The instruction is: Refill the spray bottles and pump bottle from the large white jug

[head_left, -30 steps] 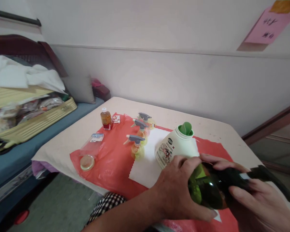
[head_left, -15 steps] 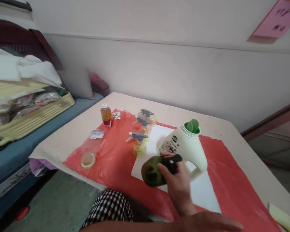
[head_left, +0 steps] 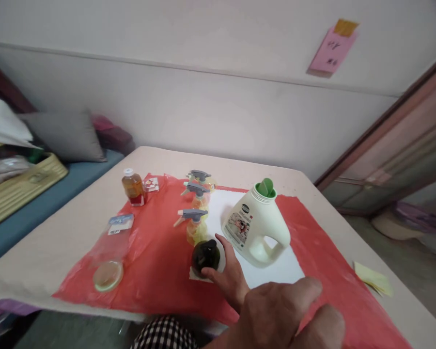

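A round dark green bottle with a black top (head_left: 203, 256) stands at the near left corner of a white paper sheet (head_left: 254, 277). My right hand (head_left: 230, 276) is beside it, thumb and forefinger apart around its right side, the thumb against or just in front of the bottle. My left hand (head_left: 281, 317) hangs in the foreground, blurred, fingers apart and nothing in it. Behind the bottle, three spray bottles with grey trigger heads (head_left: 196, 231) stand in a row. A large pale green jug (head_left: 265, 225), a green scoop-like piece in its mouth, stands to the right.
A red plastic sheet (head_left: 156, 271) covers much of the table. On the left are an amber bottle (head_left: 133, 188), a small card (head_left: 151, 184), a clear packet (head_left: 118, 232) and a round clear lid (head_left: 108, 275). Yellow paper slips (head_left: 372, 278) lie at the right edge.
The dark green bottle went from tilted in my right hand to upright on the sheet's corner, and that hand's fingers have spread. My view has turned to the right.
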Available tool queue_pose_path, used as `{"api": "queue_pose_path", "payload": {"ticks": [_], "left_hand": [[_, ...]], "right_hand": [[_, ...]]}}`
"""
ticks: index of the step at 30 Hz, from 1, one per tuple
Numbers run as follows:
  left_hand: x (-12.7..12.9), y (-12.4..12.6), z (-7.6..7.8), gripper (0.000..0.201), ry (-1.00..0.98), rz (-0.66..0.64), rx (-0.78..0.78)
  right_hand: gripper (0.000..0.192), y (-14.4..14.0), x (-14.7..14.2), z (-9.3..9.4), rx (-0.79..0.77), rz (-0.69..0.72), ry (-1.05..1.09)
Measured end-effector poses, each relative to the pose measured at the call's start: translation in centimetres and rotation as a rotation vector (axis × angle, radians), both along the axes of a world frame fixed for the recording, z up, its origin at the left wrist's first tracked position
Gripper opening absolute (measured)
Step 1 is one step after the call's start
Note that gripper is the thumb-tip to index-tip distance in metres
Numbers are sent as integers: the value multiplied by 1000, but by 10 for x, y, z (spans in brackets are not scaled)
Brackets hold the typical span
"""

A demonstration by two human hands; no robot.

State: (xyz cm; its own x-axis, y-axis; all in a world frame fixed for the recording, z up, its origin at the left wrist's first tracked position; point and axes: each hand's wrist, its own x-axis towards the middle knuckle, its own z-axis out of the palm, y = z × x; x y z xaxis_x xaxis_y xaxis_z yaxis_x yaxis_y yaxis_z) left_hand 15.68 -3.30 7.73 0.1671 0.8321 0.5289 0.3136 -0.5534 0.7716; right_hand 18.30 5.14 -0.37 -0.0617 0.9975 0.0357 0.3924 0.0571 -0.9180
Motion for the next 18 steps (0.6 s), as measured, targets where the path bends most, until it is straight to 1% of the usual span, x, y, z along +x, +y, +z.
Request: {"api": "queue_pose_path", "payload": {"ticks": [2, 3, 5, 6, 9, 11, 12, 13, 15, 16, 18], "left_hand": [[-5, 11, -5, 39, 22, -110, 41], [-8, 17, -8, 37, 39, -166, 60], [-14, 28, -11, 35, 55, -217, 78], [-15, 32, -10, 35, 44, -196, 103], [-16, 39, 1, 36, -53, -20, 261], [-16, 39, 14, 34, -117, 60, 358], [-15, 39, 20, 33, -130, 59, 385], [-15, 39, 26, 32, -132, 38, 408], [-12, 39, 34, 30, -129, -6, 463], [-10, 38, 36, 29, -124, -22, 492], [-4, 39, 39, 28, -115, -28, 540]], "right_hand": [[79, -6, 9, 4, 56, -28, 30], [72, -9, 12, 5, 93, -70, 51], [56, -17, 20, 8, 131, -164, 92], [50, -21, 25, 11, 128, -198, 107], [39, -29, 44, 23, 107, -215, 139], [32, -29, 60, 35, 165, -281, 125], [30, -27, 69, 41, 212, -346, 108], [28, -24, 77, 47, 265, -422, 89], [34, -13, 93, 55, 347, -571, 64], [40, -6, 100, 58, 348, -623, 68], [49, 8, 110, 59, 288, -658, 98]]}}
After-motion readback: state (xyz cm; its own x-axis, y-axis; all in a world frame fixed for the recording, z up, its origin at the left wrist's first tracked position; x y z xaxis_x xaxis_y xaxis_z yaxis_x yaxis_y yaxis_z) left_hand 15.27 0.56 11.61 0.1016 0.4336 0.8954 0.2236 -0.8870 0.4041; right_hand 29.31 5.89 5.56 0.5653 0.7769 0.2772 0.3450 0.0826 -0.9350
